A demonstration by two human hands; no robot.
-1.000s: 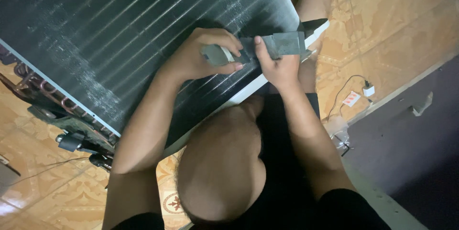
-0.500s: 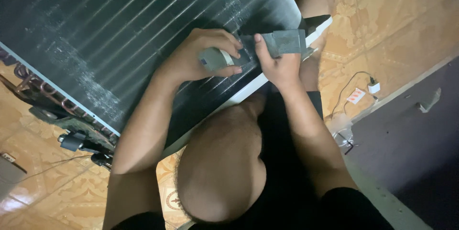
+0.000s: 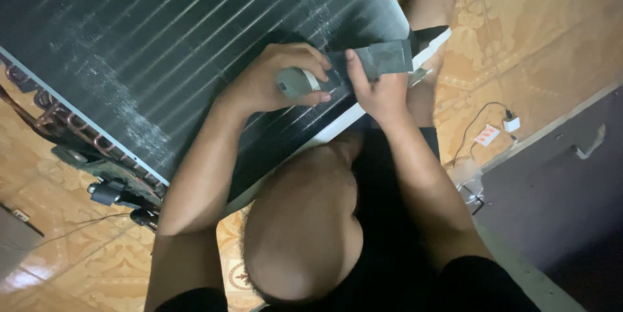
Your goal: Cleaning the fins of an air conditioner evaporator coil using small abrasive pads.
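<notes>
A large black finned coil panel lies tilted across the floor and my lap, with a white frame edge along its near side. Both hands hold one grey tool over the panel's lower right part. My left hand is wrapped around its rounded grey handle with a white band. Beside it, my right hand grips the flat grey block end with the thumb pressed on top. The tool rests against the fins; its working face is hidden.
Copper tube bends and dark fittings stick out at the panel's left end. A white plug with a thin cable lies on the patterned tile floor. A dark grey cabinet or door stands at the right.
My left hand has shifted its hold a little, so more of the white-banded handle shows. The right hand and the panel have hardly moved.
</notes>
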